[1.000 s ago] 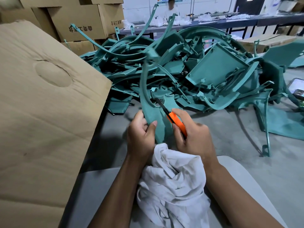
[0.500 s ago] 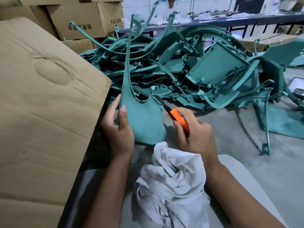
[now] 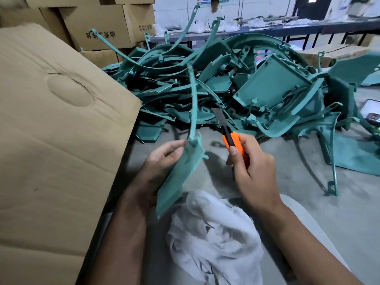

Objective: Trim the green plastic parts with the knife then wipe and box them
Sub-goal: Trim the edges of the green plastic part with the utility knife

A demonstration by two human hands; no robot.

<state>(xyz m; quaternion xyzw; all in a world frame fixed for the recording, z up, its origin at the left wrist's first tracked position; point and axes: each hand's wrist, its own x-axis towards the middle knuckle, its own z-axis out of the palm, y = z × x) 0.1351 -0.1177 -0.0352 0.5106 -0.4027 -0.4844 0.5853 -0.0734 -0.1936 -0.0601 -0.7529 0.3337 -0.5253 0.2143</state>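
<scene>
Now; left hand [image 3: 162,159] holds green part [image 3: 181,171]; right hand [image 3: 253,171] grips knife [image 3: 230,138]; cloth [image 3: 213,237] cut off below

The pile of parts [image 3: 236,85] lies at twelve o'clock, the cardboard flap [image 3: 57,140] at nine, the cloth [image 3: 213,239] at six (on the lap), stacked boxes [image 3: 98,27] at eleven.

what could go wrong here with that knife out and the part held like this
The orange utility knife has its blade extended, bare, near the left hand; a slip could cut fingers. The left hand holds the green plastic part loosely, so it might twist under the blade. Its long curved strip could snag the green parts pile.
</scene>
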